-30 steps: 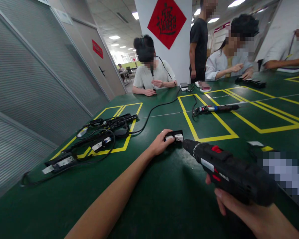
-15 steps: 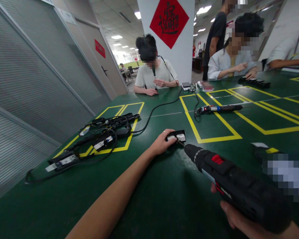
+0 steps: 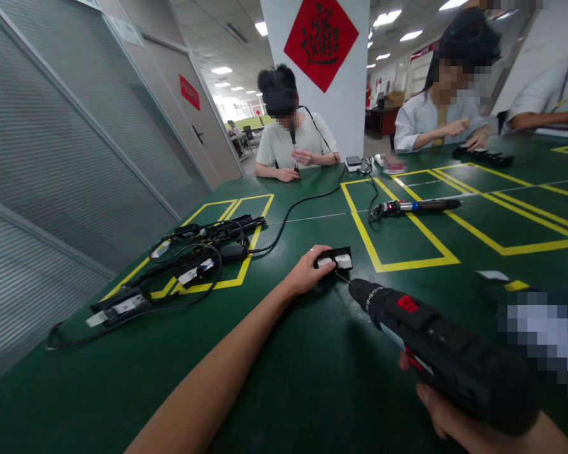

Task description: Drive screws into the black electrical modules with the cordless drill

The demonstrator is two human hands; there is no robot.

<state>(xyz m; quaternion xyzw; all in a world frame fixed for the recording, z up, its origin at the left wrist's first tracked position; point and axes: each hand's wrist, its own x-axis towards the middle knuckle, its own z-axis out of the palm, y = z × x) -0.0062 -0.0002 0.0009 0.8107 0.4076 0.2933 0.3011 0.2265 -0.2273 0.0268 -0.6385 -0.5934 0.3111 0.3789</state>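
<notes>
My left hand [image 3: 310, 270] grips the left end of a small black block [image 3: 344, 252] with white labels, resting on the green table [image 3: 284, 366]. A black and red power drill [image 3: 435, 347] is held by my right hand [image 3: 435, 403], whose fingers wrap round the handle, partly hidden under the drill body. The thin bit [image 3: 341, 276] points left toward the near side of the block, close to my left fingertips. Whether the bit tip touches the block is too small to tell.
Black power strips with cables [image 3: 199, 258] lie at the left. An electric screwdriver [image 3: 421, 206] lies beyond the drill. Yellow tape [image 3: 416, 263] marks rectangles. People sit across the table, one [image 3: 307, 139] holding a screwdriver; another [image 3: 435, 126] is at the right.
The drill in my right hand has shifted slightly left. My left hand and the block look unmoved. A standing person at the back has gone from view.
</notes>
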